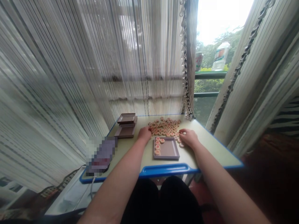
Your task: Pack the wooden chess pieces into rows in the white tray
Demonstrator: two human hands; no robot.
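Several round wooden pieces with red markings (pixel 165 127) lie in a loose heap on the table. In front of the heap is an open square box (pixel 168 150), with several pieces in a column along its left side and one beside the top of that column. My left hand (pixel 145 133) is at the left edge of the heap, its fingers bent and close together; what they hold, if anything, is too small to make out. At the heap's right edge, my right hand (pixel 188 137) has its thumb and fingers curved near the pieces, with a gap between them.
Two more box parts (pixel 126 130) stand at the table's back left. A blurred flat object (pixel 101 157) with a white cable lies at the left edge. The table (pixel 210 154) has a raised blue rim. A curtain hangs behind; a bottle (pixel 220 57) and a can (pixel 199 60) stand at the window.
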